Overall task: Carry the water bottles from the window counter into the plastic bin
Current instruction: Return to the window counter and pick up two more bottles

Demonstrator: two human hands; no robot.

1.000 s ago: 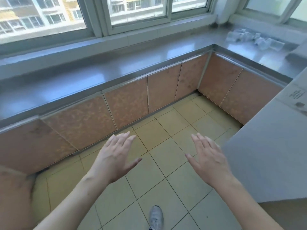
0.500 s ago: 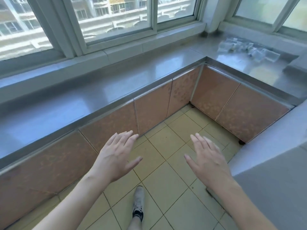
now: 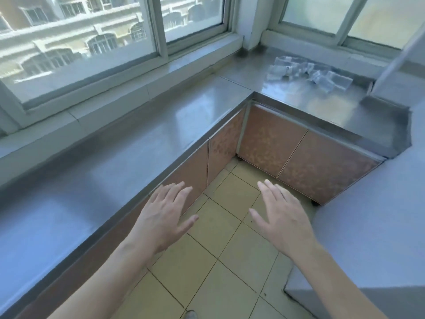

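The task looks barely started, judging by how things lie. The water bottles sit in a loose cluster of clear plastic on the steel desk under the windows, up at about 1 o'clock in the view, in the corner stretch beyond the bend; they are blurred, so I cannot count them or tell which stand and which lie flat. None is in a hand.

The left hand hovers palm down at about 7 o'clock, fingers straight and spread, holding nothing, over the desk's front edge. The right hand hovers the same way at about 5 o'clock over the tiled floor, fingers apart, also empty. Both are well apart from the bottles.

The plastic bin does not show here, so how many bottles it already holds, if any, cannot be told. A grey surface fills the right side at 3 to 4 o'clock.

What is left, as I judge it: reach the far corner, take up the bottles, and bring them to the bin, likely in more than one trip
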